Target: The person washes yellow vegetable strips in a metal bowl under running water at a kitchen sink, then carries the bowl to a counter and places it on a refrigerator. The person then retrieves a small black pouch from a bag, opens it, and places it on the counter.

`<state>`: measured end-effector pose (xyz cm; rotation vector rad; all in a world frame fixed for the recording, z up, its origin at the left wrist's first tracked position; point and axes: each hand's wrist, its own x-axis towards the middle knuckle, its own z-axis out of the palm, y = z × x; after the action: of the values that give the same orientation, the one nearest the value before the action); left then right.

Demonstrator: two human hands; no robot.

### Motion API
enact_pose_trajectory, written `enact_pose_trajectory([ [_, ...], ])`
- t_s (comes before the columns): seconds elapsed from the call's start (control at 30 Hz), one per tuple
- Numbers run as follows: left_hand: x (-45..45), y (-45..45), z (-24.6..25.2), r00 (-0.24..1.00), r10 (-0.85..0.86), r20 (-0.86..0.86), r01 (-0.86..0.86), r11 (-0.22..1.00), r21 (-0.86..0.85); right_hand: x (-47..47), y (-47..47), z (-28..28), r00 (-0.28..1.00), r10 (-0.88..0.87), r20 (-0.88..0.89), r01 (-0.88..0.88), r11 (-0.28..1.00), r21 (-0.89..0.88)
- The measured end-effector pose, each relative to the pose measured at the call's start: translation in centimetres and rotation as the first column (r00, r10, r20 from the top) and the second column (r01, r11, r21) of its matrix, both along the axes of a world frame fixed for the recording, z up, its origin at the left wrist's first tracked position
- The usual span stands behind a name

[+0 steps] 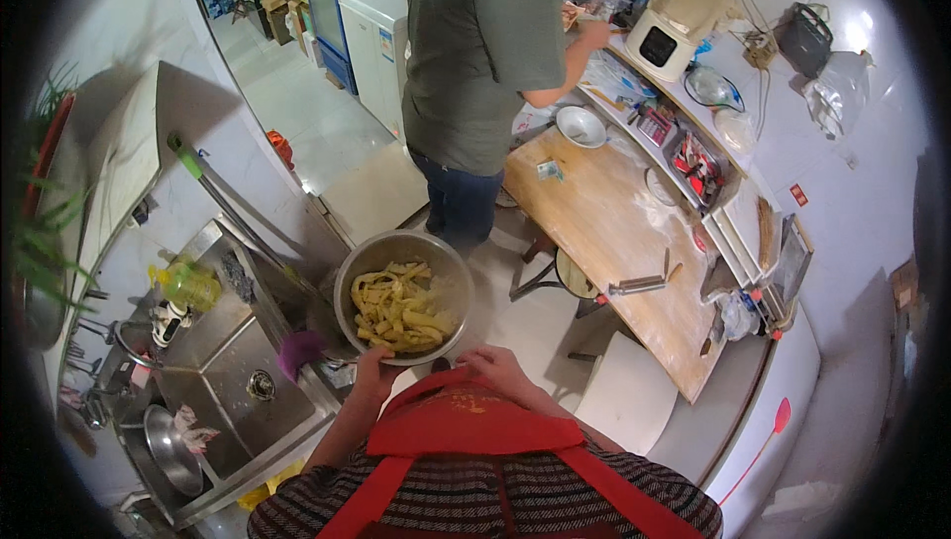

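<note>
A round stainless steel bowl [462, 271] full of yellowish, strip-like pieces of food [401, 309] is held out before my red apron [475, 416]. My left hand [377, 374] grips its near rim at the left, thumb on the rim and the fingers mostly hidden beneath. Close to the bowl's lower right edge is my right hand [494, 368], near the top of the apron; whether it touches the bowl or holds any cloth cannot be made out.
A person [483, 56] in a grey shirt stands just ahead, reaching to a shelf. To the right is a floured wooden table [587, 204] with a white bowl [581, 127] and a stool [576, 275] beneath. A steel sink [245, 427] lies left, beside a long-handled tool [238, 219].
</note>
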<state>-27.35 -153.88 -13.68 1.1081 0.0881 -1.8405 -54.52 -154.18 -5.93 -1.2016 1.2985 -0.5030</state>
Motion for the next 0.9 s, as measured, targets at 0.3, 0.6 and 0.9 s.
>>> enact_pose_trajectory([
  [0.3,-0.5,-8.4,1.9,0.984,-0.012,0.179,0.054,0.971,-0.232,-2.3,-17.7,-1.1,0.928,-0.141,0.345,0.135,0.99,0.041],
  [0.6,-0.9,-16.0,2.5,0.975,0.217,-0.053,-0.222,0.967,-0.12,-2.7,-27.9,-2.8,0.868,-0.223,0.444,0.168,0.973,0.161],
  [0.9,2.8,-21.5,1.6,0.991,0.128,-0.03,-0.131,0.985,-0.111,2.3,-32.1,-4.9,0.815,-0.245,0.525,0.129,0.96,0.248],
])
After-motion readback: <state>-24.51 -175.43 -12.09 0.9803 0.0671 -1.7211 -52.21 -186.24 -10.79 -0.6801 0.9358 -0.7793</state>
